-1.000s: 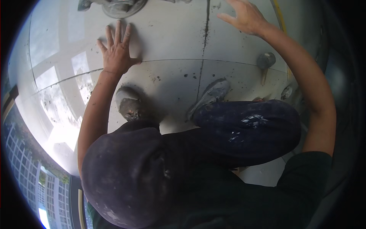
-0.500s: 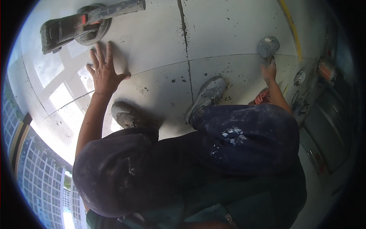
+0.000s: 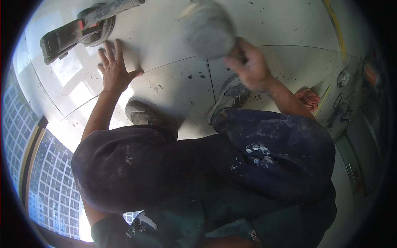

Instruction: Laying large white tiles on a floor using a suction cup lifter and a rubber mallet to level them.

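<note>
Several pale, glossy tiles (image 3: 285,25) spread beneath your left hand (image 3: 115,77) and your right hand (image 3: 257,71), and a thin dark joint shows on both sides of your right-hand grip. Your dark trousers (image 3: 165,165), splashed with white on the right knee, fill the space on your body's side of both hands. Well to the right of that same grip, a narrow yellow strip (image 3: 337,29) runs along the floor.

Beyond your left fingertips sits a grey and black tool with a round base (image 3: 62,39), its long body slanting across that base; whether your fingers touch it, you cannot tell. Your right shoe (image 3: 233,95) is just below and left of the right grip, and your left shoe (image 3: 140,111) is below the left hand.

The grey mallet (image 3: 209,33) is in your right hand, fingers closed round its handle, the head beyond and to the left of the grip. It is blurred, so contact with the tile cannot be judged. Your left hand holds nothing: it lies flat on the tile, fingers spread.

A crumpled reddish thing (image 3: 308,98) lies right of your right forearm; farther right is a small, roundish pale object (image 3: 343,78).
</note>
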Available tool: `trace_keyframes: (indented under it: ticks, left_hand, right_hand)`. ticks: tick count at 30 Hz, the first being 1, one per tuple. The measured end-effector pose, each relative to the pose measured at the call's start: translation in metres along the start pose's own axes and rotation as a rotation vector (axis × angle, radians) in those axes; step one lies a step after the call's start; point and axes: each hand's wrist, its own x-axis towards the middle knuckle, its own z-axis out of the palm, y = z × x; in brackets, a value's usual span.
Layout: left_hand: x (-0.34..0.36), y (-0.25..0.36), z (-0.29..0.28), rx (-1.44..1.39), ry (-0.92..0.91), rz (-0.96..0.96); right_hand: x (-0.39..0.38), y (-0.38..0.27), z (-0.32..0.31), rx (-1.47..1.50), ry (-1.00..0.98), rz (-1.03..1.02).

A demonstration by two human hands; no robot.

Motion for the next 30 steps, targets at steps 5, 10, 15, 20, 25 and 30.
trace_keyframes:
  ticks: [5,10,15,20,25,30]
  left_hand:
    - [0.0,-0.016,0.019,0.056,0.062,0.021]
    - [-0.006,-0.007,0.014,0.018,0.082,0.033]
    - [-0.004,-0.012,0.011,0.024,0.036,0.028]
    - [-0.005,-0.005,0.006,0.002,0.054,-0.015]
    - [-0.004,0.007,-0.005,-0.035,-0.022,-0.07]
    - [-0.011,0.004,0.003,-0.005,-0.079,-0.123]
  right_hand:
    - [0.018,-0.004,0.065,-0.221,-0.267,-0.178]
    - [0.008,-0.006,0.1,-0.138,-0.355,0.238]
    - [0.029,-0.001,0.098,-0.187,-0.312,-0.122]
    - [0.032,-0.023,0.102,-0.107,-0.305,0.161]
    - [0.053,-0.003,0.087,-0.255,-0.319,0.079]
    - [0.042,-0.026,0.09,-0.163,-0.313,0.045]
